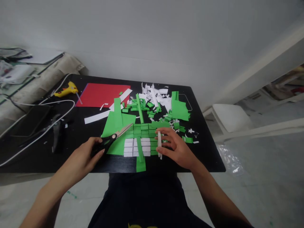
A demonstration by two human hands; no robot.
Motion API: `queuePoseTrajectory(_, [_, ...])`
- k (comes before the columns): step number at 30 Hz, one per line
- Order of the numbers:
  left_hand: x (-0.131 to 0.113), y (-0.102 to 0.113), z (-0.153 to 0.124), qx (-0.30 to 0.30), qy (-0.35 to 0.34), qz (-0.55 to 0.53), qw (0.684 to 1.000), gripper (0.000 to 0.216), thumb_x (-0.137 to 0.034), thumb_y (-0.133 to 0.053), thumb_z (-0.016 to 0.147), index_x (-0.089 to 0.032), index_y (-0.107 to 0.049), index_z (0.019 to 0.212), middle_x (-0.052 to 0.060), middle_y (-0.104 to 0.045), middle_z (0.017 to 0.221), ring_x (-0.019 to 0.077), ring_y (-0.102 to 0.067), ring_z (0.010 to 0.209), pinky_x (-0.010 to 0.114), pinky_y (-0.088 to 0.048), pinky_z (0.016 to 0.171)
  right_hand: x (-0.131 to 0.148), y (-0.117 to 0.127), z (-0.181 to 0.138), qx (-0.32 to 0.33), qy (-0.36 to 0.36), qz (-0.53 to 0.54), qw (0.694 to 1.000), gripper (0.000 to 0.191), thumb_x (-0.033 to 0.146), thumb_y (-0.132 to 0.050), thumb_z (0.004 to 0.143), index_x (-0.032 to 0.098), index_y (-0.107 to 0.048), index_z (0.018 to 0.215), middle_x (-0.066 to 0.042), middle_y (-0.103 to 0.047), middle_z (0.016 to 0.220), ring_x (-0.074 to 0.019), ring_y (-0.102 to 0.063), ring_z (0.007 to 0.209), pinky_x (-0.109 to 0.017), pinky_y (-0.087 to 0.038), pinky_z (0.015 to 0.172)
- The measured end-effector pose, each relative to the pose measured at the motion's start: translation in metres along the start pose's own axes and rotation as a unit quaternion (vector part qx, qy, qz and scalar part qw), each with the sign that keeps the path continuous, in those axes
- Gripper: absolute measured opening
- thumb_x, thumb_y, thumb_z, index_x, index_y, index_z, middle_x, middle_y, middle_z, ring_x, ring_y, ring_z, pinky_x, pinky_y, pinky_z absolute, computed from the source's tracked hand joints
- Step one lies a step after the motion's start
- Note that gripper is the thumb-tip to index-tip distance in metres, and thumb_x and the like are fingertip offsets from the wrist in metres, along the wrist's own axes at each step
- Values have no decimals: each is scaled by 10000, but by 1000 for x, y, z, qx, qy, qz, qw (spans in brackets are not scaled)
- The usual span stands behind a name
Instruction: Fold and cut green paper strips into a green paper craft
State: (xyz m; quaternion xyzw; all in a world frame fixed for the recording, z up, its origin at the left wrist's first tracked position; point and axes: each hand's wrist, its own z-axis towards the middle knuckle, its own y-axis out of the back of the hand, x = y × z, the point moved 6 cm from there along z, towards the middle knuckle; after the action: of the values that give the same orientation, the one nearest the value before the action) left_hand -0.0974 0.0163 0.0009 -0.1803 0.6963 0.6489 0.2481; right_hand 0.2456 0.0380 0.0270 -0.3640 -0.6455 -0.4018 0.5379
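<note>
My left hand [89, 155] is closed round the black handles of a pair of scissors [114, 136], whose blades point up and to the right over green paper [105, 125]. In my right hand [177, 147], a narrow off-white piece [159, 144] is gripped between thumb and fingers; whether it is a paper stack or something else, I cannot tell. Between my hands lie rows of small white paper strips [128, 148] and green paper strips [153, 141]. A longer green strip [140, 150] lies across the white rows, its lower end near the table's front edge.
Behind are heaps of white paper scraps [154, 95] and green scraps [142, 104]. Red paper [102, 95], a yellow glue gun [67, 90] and a white cable [55, 122] lie on the black table [78, 161]'s left part. A white stool [226, 117] stands at right.
</note>
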Motion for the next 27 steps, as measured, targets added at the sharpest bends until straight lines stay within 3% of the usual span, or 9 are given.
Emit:
queuePoseTrajectory(3, [-13,-2,4,-5,-28,-21,999,425,-591,-615,884,-226,-658,1096,103,-763,1033,292,-732,854,380,-571,751,1,-3,0,16,-6,24,1000,533,339,-769,915,356,-526,1389,-84,-518,1492,-275,-602,1305,-470,-598,1033])
queuePoseTrajectory(7, [-30,-9,9,72,-82,-34,993,281,-492,-654,913,-244,-706,1034,67,-754,963,235,-688,764,335,-540,677,2,-8,-2,42,-17,44,998,557,348,-763,928,384,-503,1420,-70,-524,1502,-277,-595,1333,-468,-583,1056])
queuePoseTrajectory(11, [-46,-11,10,131,-115,-34,984,246,-453,-618,940,-246,-711,1034,72,-742,961,239,-685,780,354,-546,700,2,-14,-3,74,-30,60,995,590,329,-768,926,393,-486,1440,-73,-505,1519,-269,-618,1300,-489,-567,1079])
queuePoseTrajectory(13, [-51,-11,10,149,-124,-22,981,275,-469,-627,934,-238,-707,1061,81,-738,995,247,-694,827,362,-555,729,2,-16,-4,85,-28,66,994,608,311,-772,923,384,-478,1450,-79,-502,1520,-273,-610,1311,-502,-557,1087])
queuePoseTrajectory(17, [-55,-6,11,129,-130,35,982,560,-596,-771,794,-199,-667,1175,122,-709,1159,304,-680,996,398,-565,816,1,-17,-3,97,-17,70,993,623,304,-777,928,371,-463,1462,-87,-492,1525,-284,-589,1339,-535,-536,1103])
queuePoseTrajectory(23, [-67,-8,12,168,-147,55,973,383,-567,-554,980,-195,-639,950,66,-671,913,234,-659,813,369,-516,735,0,-19,-4,112,-25,51,992,613,324,-770,939,403,-465,1465,-70,-493,1527,-283,-568,1371,-545,-514,1127])
queuePoseTrajectory(27, [-68,-10,15,180,-152,55,970,338,-504,-546,995,-195,-685,999,71,-698,926,234,-681,825,360,-523,744,2,-22,-4,122,-26,32,992,620,309,-774,935,401,-468,1467,-62,-518,1503,-267,-583,1351,-530,-515,1126])
